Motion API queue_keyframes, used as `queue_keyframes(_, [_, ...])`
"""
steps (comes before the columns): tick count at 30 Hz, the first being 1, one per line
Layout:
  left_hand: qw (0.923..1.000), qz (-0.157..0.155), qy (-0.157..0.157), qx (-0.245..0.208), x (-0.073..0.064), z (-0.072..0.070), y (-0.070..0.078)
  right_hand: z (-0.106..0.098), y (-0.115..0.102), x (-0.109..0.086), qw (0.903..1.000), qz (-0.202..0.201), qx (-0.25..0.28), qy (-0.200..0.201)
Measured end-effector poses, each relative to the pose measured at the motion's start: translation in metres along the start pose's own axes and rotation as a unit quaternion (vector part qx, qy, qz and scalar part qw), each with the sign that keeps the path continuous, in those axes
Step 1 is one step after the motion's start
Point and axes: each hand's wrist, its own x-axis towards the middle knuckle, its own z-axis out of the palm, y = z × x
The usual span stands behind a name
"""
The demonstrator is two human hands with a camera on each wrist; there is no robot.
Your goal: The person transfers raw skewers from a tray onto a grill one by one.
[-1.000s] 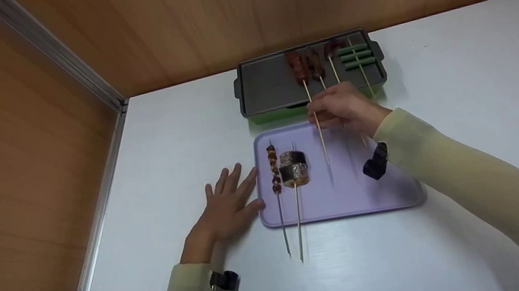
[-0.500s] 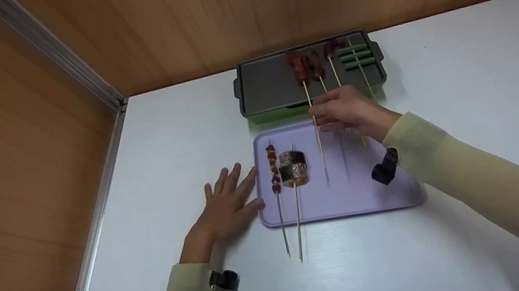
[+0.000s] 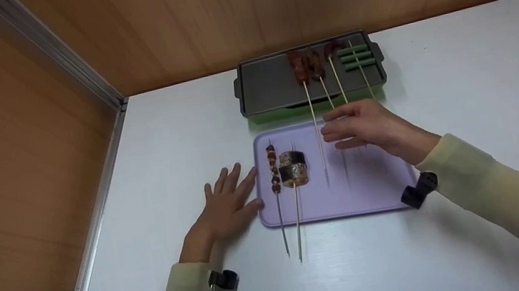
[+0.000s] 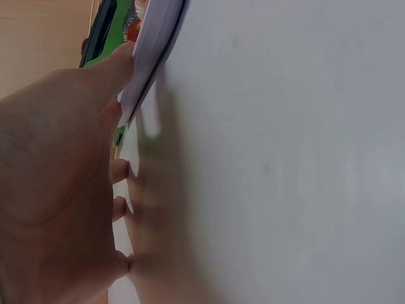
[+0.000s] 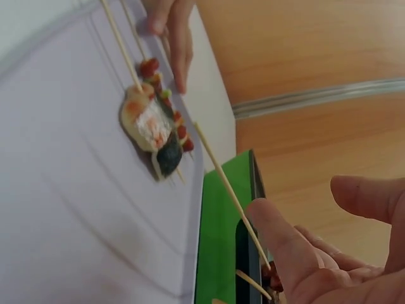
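Observation:
My right hand [image 3: 366, 131] hovers over the lilac tray [image 3: 346, 202], fingers loosely spread and holding nothing. Just left of its fingertips runs the bare stick of a red-brown meat skewer [image 3: 299, 69], whose meat lies on the dark grill plate [image 3: 265, 84]. Beside it on the plate are a brown skewer [image 3: 315, 66], a dark red curled one [image 3: 333, 47] and one with green pieces [image 3: 356, 57]; my hand hides parts of their sticks. My left hand [image 3: 225, 208] rests spread on the table, thumb and forefinger at the tray's left rim.
On the tray's left side lie a thin skewer of small red-brown pieces [image 3: 273, 169] and a thick skewer with dark-and-silver chunks [image 3: 293, 168], sticks overhanging the front rim. The grill's green base [image 5: 218, 234] stands behind the tray, against a wooden panel [image 3: 269, 8].
My right hand has let go of the red-brown meat skewer's stick and drawn back right and toward me. The skewer stays on the grill plate. My left hand has not moved.

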Motion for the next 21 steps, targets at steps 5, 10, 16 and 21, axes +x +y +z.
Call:
queue_keyframes(5, [0.9999,0.008,0.007,-0.002,0.000,0.000,0.000,0.008,0.011,-0.020,0.9986,-0.015,0.011,-0.050])
queue_keyframes(10, [1.0000,0.005,0.007,-0.002,-0.001,-0.002,-0.001,0.022,0.030,-0.034,0.9816,0.008,-0.042,-0.186])
queue_keyframes(16, [0.9999,0.006,0.009,-0.003,0.000,-0.002,0.000,0.040,0.059,-0.028,0.9764,0.029,-0.039,-0.210])
queue_keyframes(21, [0.9999,0.005,0.009,-0.005,0.000,0.000,0.000,0.048,0.078,-0.014,0.9814,0.082,0.069,-0.160])
